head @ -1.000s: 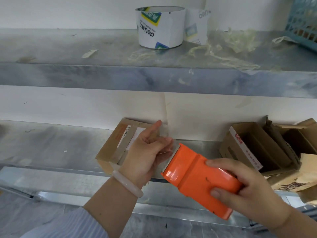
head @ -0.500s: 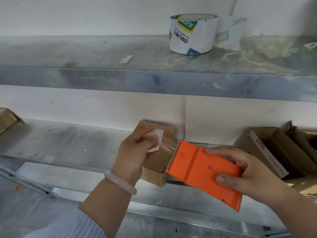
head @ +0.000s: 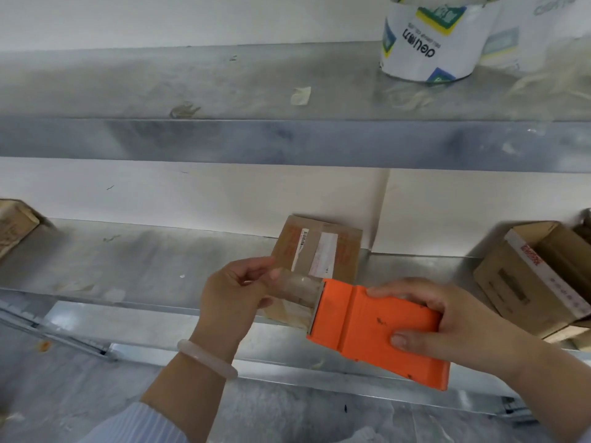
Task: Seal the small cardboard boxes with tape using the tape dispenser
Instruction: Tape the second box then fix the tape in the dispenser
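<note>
— Hands, seen from the head camera: where are they?
— Both are low in the centre, in front of a metal lower shelf (head: pixel 144 260). The left hand (head: pixel 236 292), with a pale bracelet (head: pixel 208 358) at the wrist, pinches the free end of a clear tape strip (head: pixel 299 289) between thumb and fingertips. The right hand (head: pixel 454 324) grips the orange tape dispenser (head: pixel 358 321), with the thumb across its near face and the fingers curled over its far edge.
— And the box?
— A small cardboard box (head: pixel 319 247) lies on the lower shelf just behind the hands, close to the white wall. Its top is closed and carries white labels. The strip runs left from the dispenser's mouth across the front of the box. Whether it touches the cardboard, I cannot tell.
— Anything else?
— An open cardboard box (head: pixel 527 276) stands to the right on the same shelf, and another box (head: pixel 12 225) is at the left edge. On the upper shelf (head: pixel 192 81), a white tape roll (head: pixel 428 39) stands at the right.
</note>
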### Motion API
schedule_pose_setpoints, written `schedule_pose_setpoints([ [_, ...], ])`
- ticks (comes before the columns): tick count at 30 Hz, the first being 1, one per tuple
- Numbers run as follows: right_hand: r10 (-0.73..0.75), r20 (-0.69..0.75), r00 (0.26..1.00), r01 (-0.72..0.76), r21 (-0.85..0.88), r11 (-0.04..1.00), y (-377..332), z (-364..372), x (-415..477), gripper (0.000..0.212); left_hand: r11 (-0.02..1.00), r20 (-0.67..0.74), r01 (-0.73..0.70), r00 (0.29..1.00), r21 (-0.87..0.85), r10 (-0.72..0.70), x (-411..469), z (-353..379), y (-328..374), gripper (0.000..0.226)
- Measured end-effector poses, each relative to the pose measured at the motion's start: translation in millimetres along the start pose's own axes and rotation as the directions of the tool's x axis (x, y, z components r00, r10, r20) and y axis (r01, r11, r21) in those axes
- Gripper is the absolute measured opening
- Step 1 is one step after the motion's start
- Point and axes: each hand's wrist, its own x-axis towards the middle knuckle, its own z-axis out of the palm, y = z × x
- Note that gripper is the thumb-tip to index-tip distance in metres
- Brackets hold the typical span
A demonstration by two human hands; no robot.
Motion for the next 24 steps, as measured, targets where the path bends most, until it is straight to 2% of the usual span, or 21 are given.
schedule_pose_setpoints([
  [2, 0.010, -0.001, 1.000, -0.010, 0.004, 1.000, -0.7, 3.7, 2.1, 0.048, 1.000, -0.008, -0.012, 1.000, 0.011, 0.012, 3.3, -6.6, -2.9, 0.016],
  [8, 0.034, 0.040, 0.999, -0.032, -0.030, 0.999, -7.1, 4.8, 0.2, 0.049, 0.990, 0.045, 0.037, 0.998, -0.135, -0.032, 12.3, -15.0, -10.8, 0.022],
  [11, 0.044, 0.039, 0.998, -0.040, -0.103, 0.994, -9.8, -0.2, -4.4, 0.051, 0.998, 0.065, 0.010, 0.998, -0.069, -0.006, 16.2, -19.4, -16.5, 0.027],
  [15, 0.077, 0.010, 0.997, -0.075, -0.146, 0.986, -11.9, -12.4, -18.0, 0.063, 0.999, -0.028, -0.036, 0.999, 0.018, 0.037, 33.1, -46.1, -23.2, 0.025],
  [17, 0.091, -0.006, 0.996, -0.091, -0.176, 0.980, -10.5, -18.0, -23.6, 0.066, 0.997, -0.027, -0.053, 0.998, 0.055, 0.054, 36.0, -53.0, -26.9, 0.023],
  [20, 0.121, -0.003, 0.993, -0.119, -0.216, 0.969, -9.4, -18.1, -25.8, 0.066, 0.994, -0.021, -0.066, 0.997, 0.087, 0.068, 34.5, -47.8, -35.6, 0.025],
  [24, 0.152, -0.023, 0.988, -0.153, -0.283, 0.947, -0.3, -15.2, -22.2, 0.058, 0.996, -0.034, 0.001, 0.999, 0.084, 0.002, 40.6, -38.1, -49.5, 0.027],
])
